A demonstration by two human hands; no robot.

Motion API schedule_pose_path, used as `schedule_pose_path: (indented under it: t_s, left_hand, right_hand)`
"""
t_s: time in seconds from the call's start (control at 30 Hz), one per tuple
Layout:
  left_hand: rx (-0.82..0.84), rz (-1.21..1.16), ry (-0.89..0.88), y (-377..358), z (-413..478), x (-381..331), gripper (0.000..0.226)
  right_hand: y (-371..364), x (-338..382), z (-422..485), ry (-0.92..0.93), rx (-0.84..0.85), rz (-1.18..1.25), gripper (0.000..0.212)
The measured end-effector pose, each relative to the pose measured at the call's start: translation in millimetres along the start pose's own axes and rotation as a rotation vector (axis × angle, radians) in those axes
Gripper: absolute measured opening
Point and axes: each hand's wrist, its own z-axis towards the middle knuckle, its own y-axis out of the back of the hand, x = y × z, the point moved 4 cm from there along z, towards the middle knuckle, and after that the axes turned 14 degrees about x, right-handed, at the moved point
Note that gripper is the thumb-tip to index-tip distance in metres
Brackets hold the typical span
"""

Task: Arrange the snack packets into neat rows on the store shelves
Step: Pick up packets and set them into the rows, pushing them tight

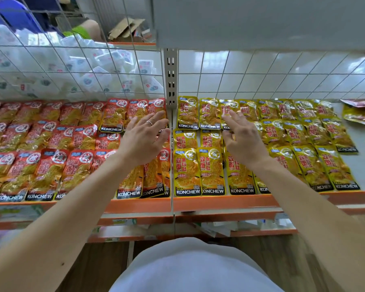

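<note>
Left hand [144, 140], right hand [241, 142] spread; red packets [49, 167] three rows, yellow packets [211, 171] three.

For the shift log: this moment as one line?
left hand: open, over red packets | right hand: open, over yellow packets | loose packets: far right, unsorted

This is a shop. A long shelf [219, 204] with an orange front edge holds many same-looking snack packs: red packs [51, 165] left of the metal post [171, 76], yellow packs [303, 157] right of it. White packs [105, 60] pile behind a wire grid [72, 66] left of the post. More shelves [240, 232] sit below it.
</note>
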Motion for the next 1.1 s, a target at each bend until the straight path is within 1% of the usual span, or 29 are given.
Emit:
schedule_pose_path:
  t_s: [0.13,0.33,0.43,0.53,0.67,0.8,0.9,1.0,1.1]
  left_hand:
    - [-0.101,-0.036,-0.052,-2.9,-14.2,-31.3,0.060]
    - [-0.135,-0.028,-0.105,-14.5,-16.4,-51.8,0.062]
    - [-0.129,-0.043,-0.142,-22.5,-15.6,-62.2,0.057]
    - [-0.092,-0.043,-0.196,-30.4,-14.7,-79.0,0.058]
    - [-0.075,-0.033,-0.236,-37.5,-20.5,-108.1,0.061]
    - [-0.061,-0.008,-0.276,-41.1,-29.1,-142.0,0.061]
    - [-0.080,0.008,-0.302,-43.5,-36.0,-173.6,0.059]
    - [-0.091,0.017,-0.308,-50.4,-45.2,-217.2,0.061]
    - [-0.083,0.007,-0.350,-63.1,-53.4,-270.5,0.064]
  right_hand:
    - [-5.3,12.1,-22.9,0.011,-0.019,-0.042,0.052]
    - [-6.5,24.2,-54.8,-0.002,-0.121,-0.004,0.067]
    - [-7.5,22.4,-73.8,-0.067,-0.140,0.003,0.068]
    - [-8.3,18.6,-94.9,-0.130,-0.161,0.032,0.067]
    - [-6.2,7.2,-116.1,-0.167,-0.171,0.003,0.063]
    - [6.6,-10.6,-145.0,-0.196,-0.227,0.008,0.063]
    - [17.5,-29.3,-173.2,-0.214,-0.236,0.026,0.062]
    - [33.1,-49.8,-203.6,-0.210,-0.240,0.041,0.068]
    - [53.7,-76.0,-243.6,-0.227,-0.278,0.017,0.064]
